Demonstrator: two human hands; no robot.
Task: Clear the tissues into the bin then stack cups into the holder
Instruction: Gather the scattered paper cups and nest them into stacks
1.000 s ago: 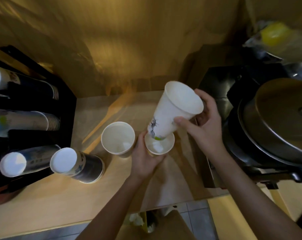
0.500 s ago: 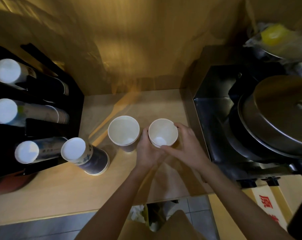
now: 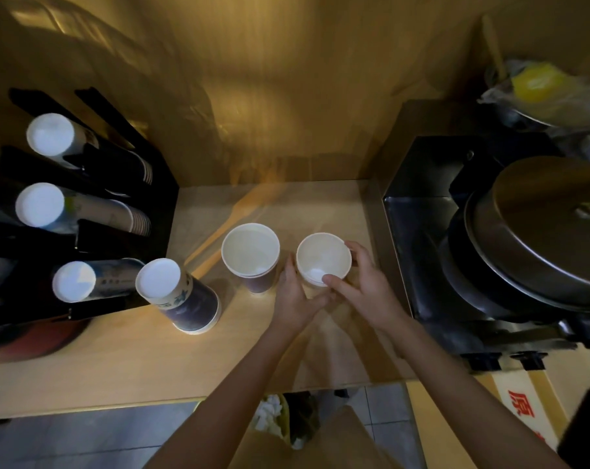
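Both of my hands wrap a nested stack of white paper cups (image 3: pixel 324 257) standing mouth-up on the wooden counter. My left hand (image 3: pixel 295 296) holds its left side and my right hand (image 3: pixel 361 286) its right side and near rim. A second upright cup stack (image 3: pixel 250 255) stands just to the left, untouched. An upside-down cup stack (image 3: pixel 178 296) leans beside the black cup holder (image 3: pixel 94 231), whose three slots each hold lying stacks of cups. White tissues (image 3: pixel 268 412) lie in a bin below the counter's front edge.
A black appliance with a large round metal lid (image 3: pixel 550 225) fills the right side, close to my right hand. A wooden wall (image 3: pixel 269 96) backs the counter (image 3: pixel 100 367). A cardboard box with red print (image 3: pixel 520 407) sits at lower right. Grey floor tiles show below.
One second ago my right hand held a cup tilted above the stack in my left hand; that cup now sits nested in the stack, and both hands hold it upright.
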